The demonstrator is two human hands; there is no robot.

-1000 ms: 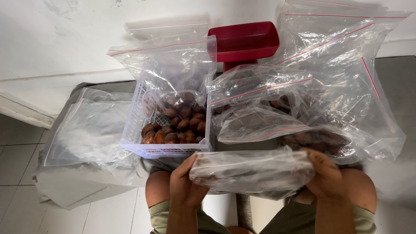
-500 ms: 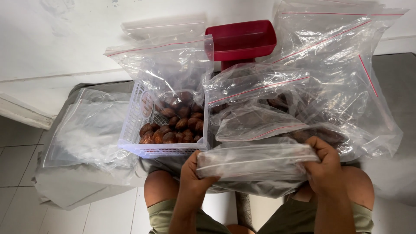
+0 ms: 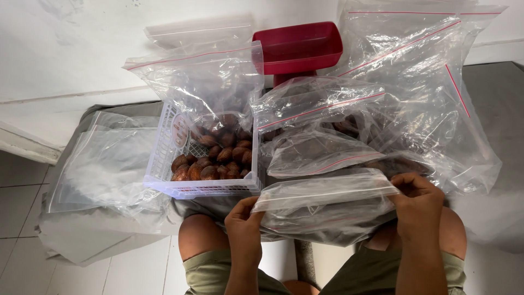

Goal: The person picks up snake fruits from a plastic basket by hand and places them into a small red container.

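Over on the left lay a flat pile of empty clear bags (image 3: 103, 164), then a white basket (image 3: 204, 188) with brown scaly fruit (image 3: 218, 158) left in it, so looked like plenty to go. Left hand (image 3: 245, 232) and right hand (image 3: 417, 205) both pinched shut on the top edge of a filled zip bag (image 3: 327, 210) held over the knees, strip maybe half pressed, hard to tell. Behind and right sat several bagged lots (image 3: 322, 147) by a red scale tray (image 3: 299, 46).

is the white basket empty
No, the white basket holds a heap of brown scaly fruit, with a clear bag over its far end.
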